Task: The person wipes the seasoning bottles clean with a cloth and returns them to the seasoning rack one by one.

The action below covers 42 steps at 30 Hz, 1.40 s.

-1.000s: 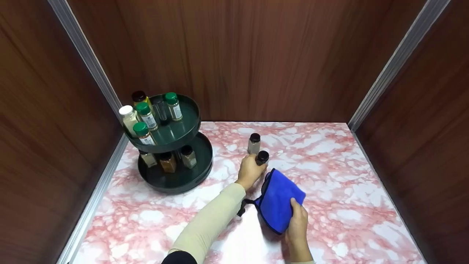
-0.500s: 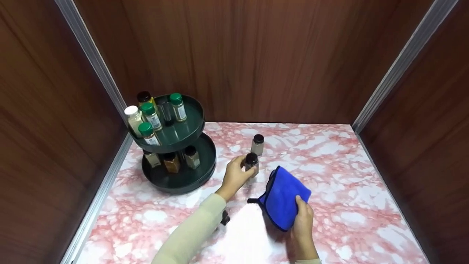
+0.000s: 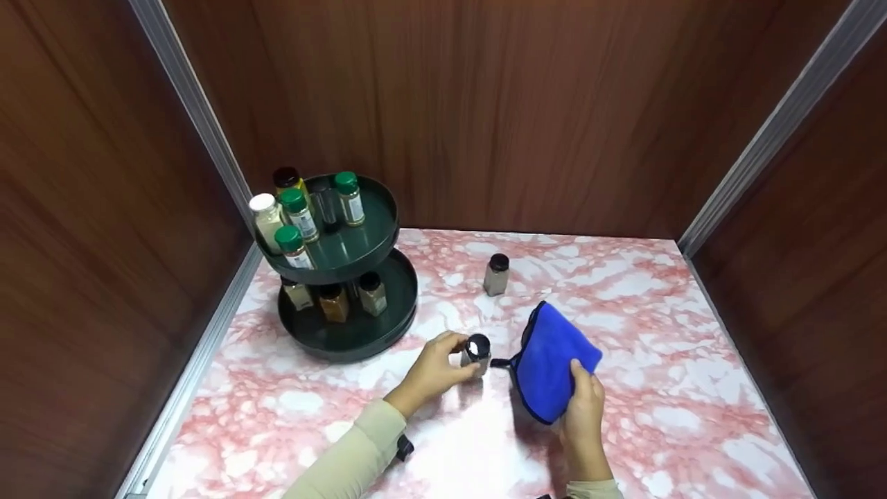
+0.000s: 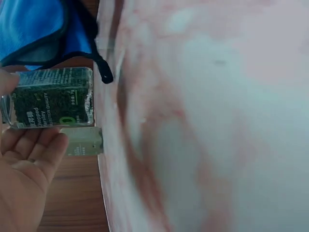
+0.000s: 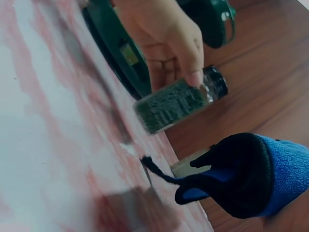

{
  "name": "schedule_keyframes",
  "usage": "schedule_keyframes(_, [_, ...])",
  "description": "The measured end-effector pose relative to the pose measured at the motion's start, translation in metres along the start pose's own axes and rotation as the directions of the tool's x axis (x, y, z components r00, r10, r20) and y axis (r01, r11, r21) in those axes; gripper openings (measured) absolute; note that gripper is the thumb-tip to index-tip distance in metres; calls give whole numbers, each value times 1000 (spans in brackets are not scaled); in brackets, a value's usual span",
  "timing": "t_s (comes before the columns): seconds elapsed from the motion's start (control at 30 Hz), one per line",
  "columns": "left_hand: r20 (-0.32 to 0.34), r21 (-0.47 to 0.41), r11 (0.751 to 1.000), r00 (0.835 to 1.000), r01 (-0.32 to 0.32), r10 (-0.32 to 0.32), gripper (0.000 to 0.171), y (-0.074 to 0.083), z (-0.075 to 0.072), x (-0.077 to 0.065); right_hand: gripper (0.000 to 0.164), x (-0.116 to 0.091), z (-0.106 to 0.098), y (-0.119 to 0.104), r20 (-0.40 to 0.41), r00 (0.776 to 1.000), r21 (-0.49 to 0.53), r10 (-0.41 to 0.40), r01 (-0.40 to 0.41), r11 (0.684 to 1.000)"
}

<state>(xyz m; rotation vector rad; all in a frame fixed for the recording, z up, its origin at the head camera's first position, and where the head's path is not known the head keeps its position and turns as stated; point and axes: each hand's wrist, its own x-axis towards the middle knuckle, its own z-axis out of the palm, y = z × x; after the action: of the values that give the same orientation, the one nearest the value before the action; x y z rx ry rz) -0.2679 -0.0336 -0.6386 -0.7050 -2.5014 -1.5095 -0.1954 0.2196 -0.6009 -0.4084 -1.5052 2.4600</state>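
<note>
My left hand [image 3: 436, 371] pinches a spice jar [image 3: 475, 360] with a black cap between thumb and fingers, over the marbled tabletop. In the left wrist view the jar's dark green contents show, and its label reads in part "chopped parsley" [image 4: 53, 99]. The right wrist view has this jar tilted, the thumb near its cap. My right hand [image 3: 584, 409] grips a folded blue cloth [image 3: 554, 364] with black edging, to the right of the jar. A black loop [image 3: 502, 362] on the cloth points toward the jar.
Another black-capped jar [image 3: 496, 277] stands farther back. At the left is a dark green two-tier round rack [image 3: 374, 242]; green-, white- and dark-capped bottles fill its upper tier, several jars its lower one. Wood-grain panels [image 3: 471, 118] enclose the table's back and sides.
My left hand has brought the jar from beside the standing one toward the front. The right hand and cloth have shifted slightly rightward in view, as has the whole scene.
</note>
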Motion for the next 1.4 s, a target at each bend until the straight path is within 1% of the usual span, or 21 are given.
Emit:
schedule_keyframes(0.13, [22, 2, 998, 998, -59, 59, 36, -2, 5, -8, 30, 2, 4, -3, -2, 1000, -7, -24, 24, 1000])
schedule_keyframes(0.23, [51, -25, 997, 996, -67, 69, 35, -4, 8, -13, 30, 4, 8, -3, 1, 999, -34, -49, 49, 998])
schedule_keyframes(0.37, [89, -76, 997, 996, -19, 26, 36, -8, 10, -18, 31, 4, 12, 1, 2, 998, -86, -58, 58, 995])
schedule_keyframes(0.47, [100, -87, 996, 995, 21, -13, 37, -11, 10, -20, 36, 4, 15, 3, 9, 999, -129, -48, 49, 991])
schedule_keyframes(0.63, [114, -99, 994, 993, 46, -35, 38, -15, 9, -22, 44, 3, 21, 7, 43, 999, -190, -13, 21, 981])
schedule_keyframes(0.77, [128, -123, 990, 990, 75, -59, 39, -16, 7, -23, 43, 2, 27, 11, 59, 998, -213, 0, 12, 977])
schedule_keyframes(0.87, [139, -105, 991, 988, 81, -66, 41, -16, 5, -23, 40, 1, 31, 15, 75, 997, -226, 2, 16, 974])
schedule_keyframes(0.97, [149, -82, 993, 986, 84, -71, 47, -16, 5, -24, 40, 1, 36, 19, 102, 995, -255, -2, 28, 967])
schedule_keyframes(1.07, [146, -87, 989, 984, 118, -104, 53, -16, 7, -25, 42, 1, 44, 23, 133, 991, -312, 6, 37, 949])
schedule_keyframes(1.17, [148, -99, 982, 978, 160, -145, 56, -16, 9, -26, 45, -1, 54, 29, 181, 983, -380, 27, 45, 924])
schedule_keyframes(1.2, [146, -97, 982, 978, 163, -148, 55, -16, 10, -26, 46, -1, 58, 32, 199, 979, -408, 31, 54, 911])
schedule_keyframes(1.27, [138, -72, 985, 980, 156, -145, 52, -16, 12, -27, 45, -3, 66, 37, 242, 970, -473, 21, 99, 875])
schedule_keyframes(1.3, [132, -57, 987, 981, 149, -140, 48, -17, 12, -27, 44, -4, 70, 40, 268, 963, -510, 3, 139, 849])
schedule_keyframes(1.33, [125, -38, 989, 983, 140, -135, 44, -17, 13, -27, 42, -5, 73, 43, 298, 954, -548, -20, 188, 815])
schedule_keyframes(1.37, [116, -16, 992, 986, 125, -122, 39, -17, 13, -26, 41, -7, 76, 45, 333, 941, -584, -52, 249, 773])
schedule_keyframes(1.4, [106, 5, 994, 988, 109, -109, 36, -17, 14, -26, 40, -8, 79, 47, 373, 924, -621, -88, 319, 716])
